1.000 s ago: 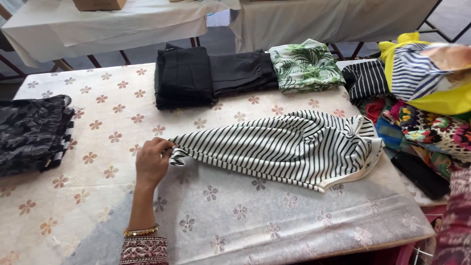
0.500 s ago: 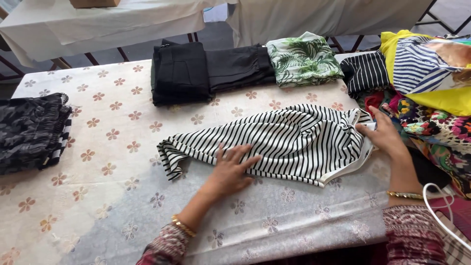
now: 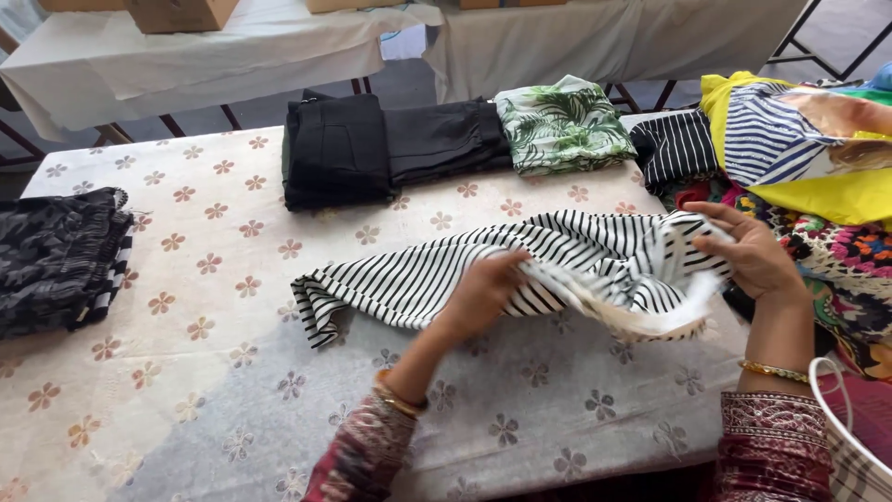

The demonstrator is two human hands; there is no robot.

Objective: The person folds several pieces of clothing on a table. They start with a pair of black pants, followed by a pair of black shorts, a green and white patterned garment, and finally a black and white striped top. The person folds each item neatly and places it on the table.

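While the black-and-white striped garment (image 3: 483,270) lies stretched across the middle of the table (image 3: 139,372), the head view shows its soft, thin knit bunched and lifted at the right end. The left hand (image 3: 485,290) is closed on a fold near the garment's middle, fingers curled into the cloth. The right hand (image 3: 748,251) pinches the rumpled right edge, thumb and fingers pressed together on the fabric. The tablecloth is pale with a repeating small flower print. At the far edge lie 2 folded black garments (image 3: 339,149) side by side, flat and rectangular, then a folded green leaf-print piece (image 3: 562,125). A dark patterned folded stack (image 3: 56,256) sits at the left edge; a loose heap of colourful clothes (image 3: 808,158) rises on the right.
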